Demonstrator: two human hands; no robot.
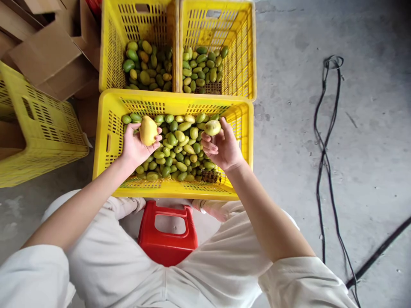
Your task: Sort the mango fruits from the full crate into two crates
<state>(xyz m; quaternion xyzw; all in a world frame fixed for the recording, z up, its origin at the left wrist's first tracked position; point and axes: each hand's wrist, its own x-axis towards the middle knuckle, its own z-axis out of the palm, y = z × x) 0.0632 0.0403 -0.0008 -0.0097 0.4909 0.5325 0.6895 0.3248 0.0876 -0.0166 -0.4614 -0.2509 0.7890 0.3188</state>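
Observation:
My left hand [136,147] is closed around a yellow mango [148,130], larger than the fruit below it. In my right hand [226,147] is a smaller, pale green-yellow mango [212,127], held between the thumb and fingers. Both hands are above the near yellow crate [173,188]. Inside that crate lies a spread of small green and yellowish mangoes [180,145], partly hidden by my hands. A dark, slatted patch of the crate's floor shows near its right front corner.
Two more yellow crates, a far left one [112,55] and a far right one [239,51], hold similar mangoes. Cardboard boxes [48,51] and a tilted yellow crate [48,128] stand left. A red stool [167,248] is beneath me. Black cable [324,149] crosses the floor at right.

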